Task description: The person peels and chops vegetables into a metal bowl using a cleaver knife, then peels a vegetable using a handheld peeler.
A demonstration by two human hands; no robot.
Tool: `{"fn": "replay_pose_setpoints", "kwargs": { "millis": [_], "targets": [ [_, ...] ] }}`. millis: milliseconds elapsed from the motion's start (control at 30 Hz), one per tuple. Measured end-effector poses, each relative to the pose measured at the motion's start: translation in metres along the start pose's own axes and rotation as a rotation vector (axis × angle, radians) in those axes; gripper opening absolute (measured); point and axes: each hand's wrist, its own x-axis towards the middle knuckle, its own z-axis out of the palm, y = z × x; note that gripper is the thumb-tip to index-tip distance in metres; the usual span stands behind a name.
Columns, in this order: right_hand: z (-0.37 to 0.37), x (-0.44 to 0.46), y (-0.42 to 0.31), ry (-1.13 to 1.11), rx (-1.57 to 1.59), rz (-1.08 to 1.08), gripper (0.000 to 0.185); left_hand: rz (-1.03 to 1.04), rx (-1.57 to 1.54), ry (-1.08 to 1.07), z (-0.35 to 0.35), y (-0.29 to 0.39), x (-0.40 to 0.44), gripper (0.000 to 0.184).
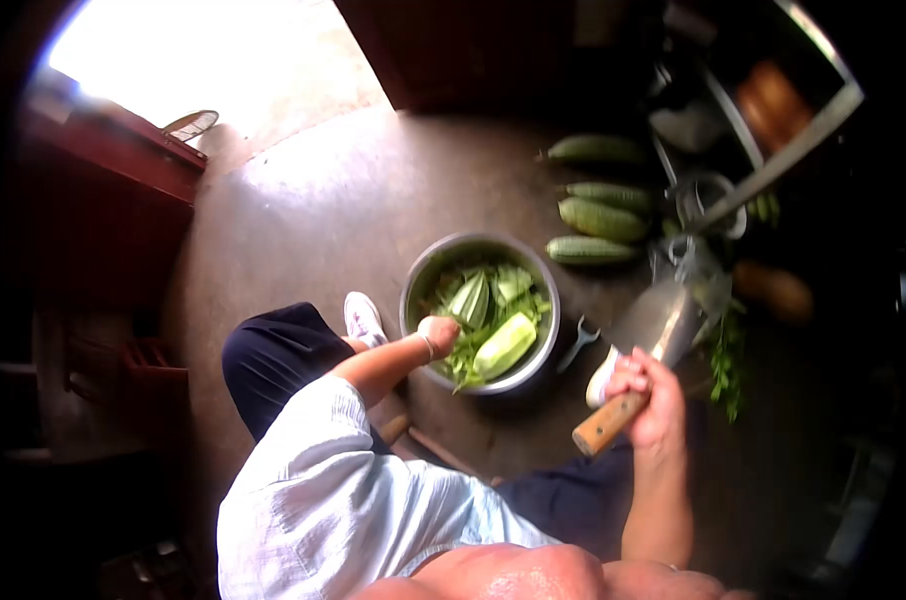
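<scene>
Head view: one round metal basin (pixel 526 372), smooth and shiny at the rim, stands on the bare, dull-sheened floor (pixel 303 230) and holds loose leafy greens (pixel 466 357) with three larger gourd pieces that can be made out: one ridged, striped and pointed (pixel 470 300), one pale, smooth and oblong (pixel 506 346), one light green (pixel 514 283). The left hand (pixel 440 336), a thin band on its wrist, reaches over the basin's left side, fingers curled down at the greens; whether they pinch anything I cannot tell. The right hand (pixel 657 395) is wrapped around one knife (pixel 645 322), its wooden handle riveted and its broad blade blurred, raised to the right of the basin. One forked peeler (pixel 578 343) lies just beside the basin. Beyond it, four whole gourds (pixel 603 220), long, green and ridged, lie roughly parallel, near one crumpled clear plastic bag (pixel 708 280) and leafy stems (pixel 725 365). Two pale shoes (pixel 364 318) show, one partly hidden.
</scene>
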Motion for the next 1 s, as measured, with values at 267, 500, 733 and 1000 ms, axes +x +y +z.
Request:
{"fn": "replay_pose_setpoints", "kwargs": {
  "millis": [267,500,733,1000],
  "targets": [
    [0.005,0.004,0.019,0.030,-0.025,0.023,0.018,-0.539,-0.562,0.199,-0.060,0.006,0.036,0.066],
    [0.022,0.013,0.027,0.035,-0.076,0.090,0.017,-0.539,-0.659,0.027,-0.037,0.012,0.059,0.089],
    [0.027,0.022,0.029,0.022,-0.095,0.099,0.016,-0.510,-0.670,-0.017,-0.047,0.009,0.039,0.083],
    [0.013,0.039,0.022,-0.021,-0.114,0.076,0.014,-0.410,-1.617,-0.303,-0.081,0.010,-0.050,0.049]
  ]
}}
